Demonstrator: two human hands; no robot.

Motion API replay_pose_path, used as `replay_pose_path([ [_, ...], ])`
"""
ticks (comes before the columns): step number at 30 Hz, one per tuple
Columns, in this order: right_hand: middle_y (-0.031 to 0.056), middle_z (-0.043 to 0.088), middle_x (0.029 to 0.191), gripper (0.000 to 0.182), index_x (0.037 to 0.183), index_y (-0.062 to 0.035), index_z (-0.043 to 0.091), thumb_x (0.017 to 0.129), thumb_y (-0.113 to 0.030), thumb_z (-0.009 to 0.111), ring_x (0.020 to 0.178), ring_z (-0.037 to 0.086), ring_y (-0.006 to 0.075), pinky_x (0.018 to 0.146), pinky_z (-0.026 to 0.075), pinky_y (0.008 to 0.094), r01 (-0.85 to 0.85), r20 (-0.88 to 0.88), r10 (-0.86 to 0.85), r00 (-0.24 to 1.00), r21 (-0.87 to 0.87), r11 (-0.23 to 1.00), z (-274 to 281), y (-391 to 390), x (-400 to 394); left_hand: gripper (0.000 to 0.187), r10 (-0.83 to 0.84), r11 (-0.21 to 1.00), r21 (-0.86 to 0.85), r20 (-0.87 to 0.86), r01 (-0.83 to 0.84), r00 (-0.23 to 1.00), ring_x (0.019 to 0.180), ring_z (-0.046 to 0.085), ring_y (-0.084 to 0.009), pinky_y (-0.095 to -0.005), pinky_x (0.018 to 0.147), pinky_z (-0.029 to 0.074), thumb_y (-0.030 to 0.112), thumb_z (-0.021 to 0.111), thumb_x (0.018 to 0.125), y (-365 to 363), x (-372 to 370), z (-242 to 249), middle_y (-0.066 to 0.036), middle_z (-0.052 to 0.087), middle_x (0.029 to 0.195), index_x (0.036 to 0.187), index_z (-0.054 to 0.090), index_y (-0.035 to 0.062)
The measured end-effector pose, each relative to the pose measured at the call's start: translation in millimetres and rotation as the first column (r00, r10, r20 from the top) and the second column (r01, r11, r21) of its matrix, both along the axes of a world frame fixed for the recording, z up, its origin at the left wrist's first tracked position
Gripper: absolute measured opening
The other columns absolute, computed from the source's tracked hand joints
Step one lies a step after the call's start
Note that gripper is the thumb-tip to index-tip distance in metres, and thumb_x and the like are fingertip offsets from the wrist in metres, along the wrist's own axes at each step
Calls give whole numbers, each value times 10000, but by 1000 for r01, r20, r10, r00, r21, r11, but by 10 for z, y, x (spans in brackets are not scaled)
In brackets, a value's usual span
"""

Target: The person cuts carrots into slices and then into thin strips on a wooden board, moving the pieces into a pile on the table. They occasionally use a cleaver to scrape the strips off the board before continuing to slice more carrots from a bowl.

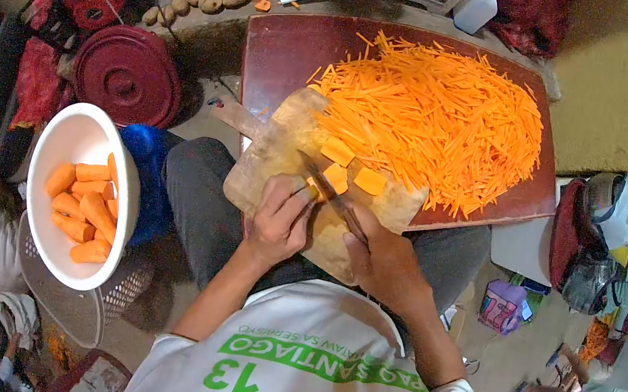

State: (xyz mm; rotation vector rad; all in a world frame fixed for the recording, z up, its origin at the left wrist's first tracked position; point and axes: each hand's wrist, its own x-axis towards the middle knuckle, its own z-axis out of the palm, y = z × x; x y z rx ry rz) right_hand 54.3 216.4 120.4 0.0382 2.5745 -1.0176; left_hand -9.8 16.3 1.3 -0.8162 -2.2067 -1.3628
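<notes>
A worn wooden cutting board [276,147] lies across the lap, overlapping a dark red table [289,49]. My right hand [383,258] is closed round the handle of a knife [334,200], whose blade points up and left over the board. Beside the blade, my left hand [283,212] has its fingers bent round a carrot piece [315,189], mostly hidden by the fingers. Several cut orange carrot chunks [369,181] lie just beyond the knife. A large heap of carrot strips [445,118] covers much of the table and spills onto the board's edge.
At the left, a white basin [41,173] holds several peeled carrots [97,212]. Behind it is a dark red lidded bucket [129,75]. Brown round tubers [211,2] line the far ledge. Bags and a purple backpack [503,305] are at the right, with people farther off.
</notes>
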Motion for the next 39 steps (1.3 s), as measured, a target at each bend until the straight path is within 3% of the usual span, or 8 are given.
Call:
replay_pose_path([
  [5, 264, 730, 1015, 471, 1497, -105, 506, 1053, -181, 644, 920, 728, 486, 755, 586, 536, 16, -120, -22, 993, -55, 998, 257, -23, 100, 334, -9, 1000, -9, 23, 9, 1000, 995, 613, -437, -497, 868, 526, -97, 704, 742, -11, 5, 99, -226, 621, 1089, 1072, 696, -47],
  [8, 247, 735, 1036, 481, 1498, -110, 500, 1046, -169, 654, 914, 731, 478, 735, 593, 534, -37, -159, 44, 986, 47, 998, 235, 5, 163, 351, -1, 1000, -23, 45, 2, 999, 990, 608, -437, -506, 877, 522, -83, 694, 720, -22, 26, 29, -220, 614, 1078, 1069, 696, -48],
  [14, 262, 728, 1060, 481, 1499, -116, 483, 1048, -176, 639, 921, 729, 483, 752, 591, 552, -32, -86, 34, 996, 17, 999, 253, -35, 156, 404, -36, 998, -50, -8, 36, 999, 996, 612, -435, -521, 896, 522, -63, 663, 671, -48, 2, 23, -211, 618, 1071, 1072, 702, -45],
  [17, 280, 718, 1063, 470, 1490, -109, 484, 1045, -168, 624, 941, 722, 493, 777, 580, 574, -41, -106, 35, 994, -53, 998, 197, -67, 128, 367, -36, 998, -56, 30, 37, 999, 1064, 656, -435, -505, 943, 552, 111, 645, 766, -84, 6, -61, -230, 667, 1099, 1098, 741, -13],
  [20, 293, 709, 1056, 474, 1486, -101, 484, 1035, -156, 622, 957, 716, 500, 792, 569, 593, 3, 11, -2, 1000, -82, 997, 16, -136, 5, 412, -65, 998, -13, -18, 65, 998, 1031, 631, -449, -519, 918, 527, -67, 659, 677, -52, -17, -6, -224, 645, 1078, 1087, 703, -57],
  [23, 296, 703, 1033, 450, 1464, -83, 505, 1034, -152, 618, 954, 718, 495, 789, 566, 583, -8, -81, 3, 997, -72, 997, -235, -69, 36, 370, -35, 999, 1, -22, 35, 999, 1032, 633, -451, -514, 914, 529, -88, 674, 707, -24, -8, -8, -231, 642, 1093, 1075, 698, -55],
  [29, 287, 706, 1020, 414, 1434, -55, 543, 1036, -150, 612, 950, 719, 480, 797, 569, 534, 8, -99, -19, 995, -109, 994, -30, 24, 62, 327, 20, 1000, -17, 6, -20, 1000, 1030, 623, -446, -497, 899, 529, -120, 699, 750, -25, 21, -8, -234, 619, 1122, 1067, 689, -41],
  [39, 298, 720, 1080, 488, 1499, -67, 499, 1040, -185, 617, 979, 718, 494, 815, 579, 551, -12, -54, 7, 999, -99, 995, 216, -21, 126, 408, -7, 999, -50, -6, 7, 1000, 990, 601, -428, -512, 890, 506, -69, 648, 658, -59, 17, -58, -219, 602, 1075, 1061, 702, -30],
])
